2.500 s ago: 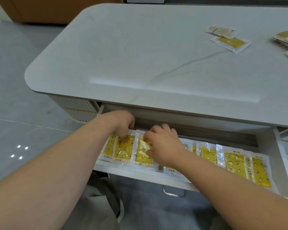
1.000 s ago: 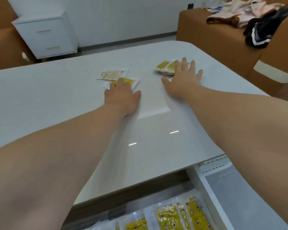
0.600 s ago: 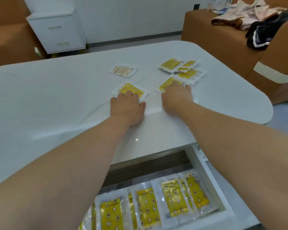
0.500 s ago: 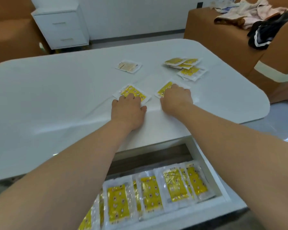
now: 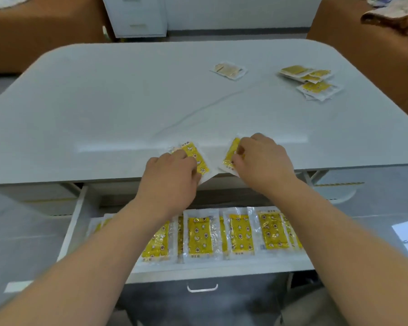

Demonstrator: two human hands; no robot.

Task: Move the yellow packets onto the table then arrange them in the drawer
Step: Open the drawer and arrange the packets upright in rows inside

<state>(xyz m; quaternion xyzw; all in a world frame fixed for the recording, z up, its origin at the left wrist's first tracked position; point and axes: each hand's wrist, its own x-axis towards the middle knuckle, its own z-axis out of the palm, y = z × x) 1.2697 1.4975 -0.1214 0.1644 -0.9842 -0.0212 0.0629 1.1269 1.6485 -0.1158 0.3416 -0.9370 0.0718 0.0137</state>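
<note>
Yellow packets [image 5: 194,157]: two lay at surface [image 5: 127,102] edge, left hand [image 5: 172,175] and right hand [image 5: 262,158] each seemingly pinching one; drawer [image 5: 222,270] placement due next.

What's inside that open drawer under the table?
The drawer holds a row of yellow packets lying flat, side by side. The left forearm covers some, so their count is hidden.

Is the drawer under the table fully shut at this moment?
No, the drawer is pulled out below the edge of the table, with a row of yellow packets lying exposed inside it.
</note>
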